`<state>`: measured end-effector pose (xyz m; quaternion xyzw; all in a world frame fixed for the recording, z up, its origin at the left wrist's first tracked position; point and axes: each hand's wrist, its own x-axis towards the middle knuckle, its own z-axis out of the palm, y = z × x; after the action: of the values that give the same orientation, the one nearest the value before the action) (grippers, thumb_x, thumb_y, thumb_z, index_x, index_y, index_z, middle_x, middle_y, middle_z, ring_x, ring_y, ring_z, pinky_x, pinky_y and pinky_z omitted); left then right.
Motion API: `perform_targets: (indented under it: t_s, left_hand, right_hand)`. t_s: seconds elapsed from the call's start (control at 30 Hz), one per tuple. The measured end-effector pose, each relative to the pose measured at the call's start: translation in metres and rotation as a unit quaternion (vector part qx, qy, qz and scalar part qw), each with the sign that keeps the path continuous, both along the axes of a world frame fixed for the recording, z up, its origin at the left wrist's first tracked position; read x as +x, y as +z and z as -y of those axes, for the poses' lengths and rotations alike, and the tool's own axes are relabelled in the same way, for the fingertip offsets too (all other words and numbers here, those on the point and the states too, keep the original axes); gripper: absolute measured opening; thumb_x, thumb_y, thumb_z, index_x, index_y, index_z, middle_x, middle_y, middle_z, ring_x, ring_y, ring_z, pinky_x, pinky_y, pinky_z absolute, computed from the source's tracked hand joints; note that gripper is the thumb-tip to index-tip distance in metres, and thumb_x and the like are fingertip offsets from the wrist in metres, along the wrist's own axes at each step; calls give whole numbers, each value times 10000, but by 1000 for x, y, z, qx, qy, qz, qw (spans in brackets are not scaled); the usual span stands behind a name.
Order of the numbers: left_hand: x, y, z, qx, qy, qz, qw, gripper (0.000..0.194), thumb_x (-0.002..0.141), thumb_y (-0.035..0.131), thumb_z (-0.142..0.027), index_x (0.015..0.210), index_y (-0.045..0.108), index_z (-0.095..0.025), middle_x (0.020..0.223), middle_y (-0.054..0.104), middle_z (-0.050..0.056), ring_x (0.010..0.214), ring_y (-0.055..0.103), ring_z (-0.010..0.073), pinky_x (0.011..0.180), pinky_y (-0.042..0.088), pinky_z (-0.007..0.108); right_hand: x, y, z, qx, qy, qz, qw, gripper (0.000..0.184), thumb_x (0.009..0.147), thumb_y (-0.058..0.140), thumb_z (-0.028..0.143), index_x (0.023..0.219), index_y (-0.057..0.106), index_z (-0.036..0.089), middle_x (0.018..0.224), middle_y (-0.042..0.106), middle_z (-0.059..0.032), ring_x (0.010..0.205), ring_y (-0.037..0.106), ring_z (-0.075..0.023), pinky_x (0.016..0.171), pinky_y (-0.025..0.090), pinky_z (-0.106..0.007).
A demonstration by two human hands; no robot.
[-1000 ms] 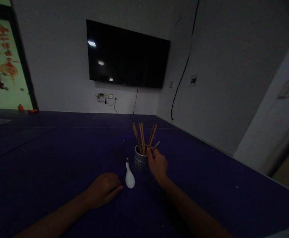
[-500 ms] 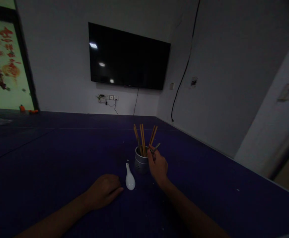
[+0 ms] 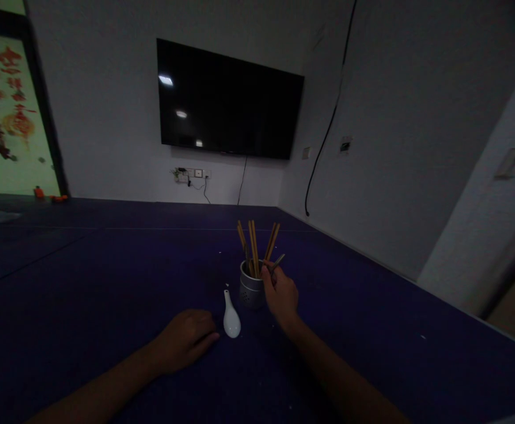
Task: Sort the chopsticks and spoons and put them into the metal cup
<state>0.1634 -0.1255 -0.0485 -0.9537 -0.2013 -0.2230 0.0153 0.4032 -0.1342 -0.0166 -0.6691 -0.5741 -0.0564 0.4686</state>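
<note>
Nearby, a spoon (image 3: 231, 322) (white) flanks the cup (image 3: 251, 294).

We see two bare arms of one person. At the lower left of the frame, the left forearm (image 3: 120, 378) is a long, smooth taper, thickest at the bottom edge and slimmer at the wrist (image 3: 155, 354). The left hand (image 3: 185, 338) has a broad, rounded back with faintly raised knuckles and a slender thumb (image 3: 205, 345). Right of the bottom centre, the right forearm (image 3: 337, 366) has much the same narrowing outline, its underside lost in shadow. The right hand (image 3: 283, 298) looks compact and smooth-backed, with a narrow thumb (the light is too dim for us to make out fingernails or creases).
</note>
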Motion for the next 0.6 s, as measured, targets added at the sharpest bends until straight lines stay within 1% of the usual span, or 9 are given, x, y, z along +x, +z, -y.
perform_targets:
  t_s: [0.07, 0.23, 0.33, 0.5, 0.6]
  left_hand:
    - [0, 0, 0, -4, -2, -3, 1000, 279, 952, 339, -286, 785, 536, -180, 740, 595, 14, 675, 552, 133, 639, 422, 251]
    - [0, 0, -1, -8, -3, -2, 1000, 306, 959, 331, -312, 777, 541, -184, 740, 599, 15, 684, 552, 134, 641, 420, 251]
    - [-1, -1, -1, -16, 2, 1, 1000, 310, 960, 330, -324, 794, 553, -187, 746, 602, 19, 690, 555, 136, 651, 425, 254]
    - [-1, 1, -1, -29, 3, -9, 1000, 287, 951, 348, -309, 797, 557, -187, 753, 608, 18, 697, 565, 139, 661, 427, 261]
    - [-1, 3, 0, -37, 1, -6, 999, 256, 945, 358, -297, 833, 562, -190, 781, 618, 19, 711, 572, 140, 661, 426, 259]
  right_hand:
    - [0, 0, 0, -5, 2, 0, 1000, 367, 941, 356, 411, 1107, 623, 221, 741, 704, -38, 657, 654, -197, 551, 371, -256]
    - [0, 0, -1, -12, 0, 3, 1000, 359, 942, 355, 404, 1111, 622, 232, 775, 710, -33, 711, 661, -198, 580, 379, -250]
    - [0, 1, -1, -21, -2, 3, 1000, 363, 944, 349, 404, 1119, 620, 239, 774, 709, -30, 695, 659, -192, 576, 377, -247]
    - [-1, 2, 0, -17, -1, 4, 1000, 370, 943, 346, 406, 1103, 628, 227, 808, 713, -45, 743, 663, -202, 590, 384, -250]
    - [-1, 2, -1, -23, 1, 3, 1000, 380, 945, 335, 408, 1114, 625, 230, 817, 715, -46, 735, 662, -199, 588, 384, -251]
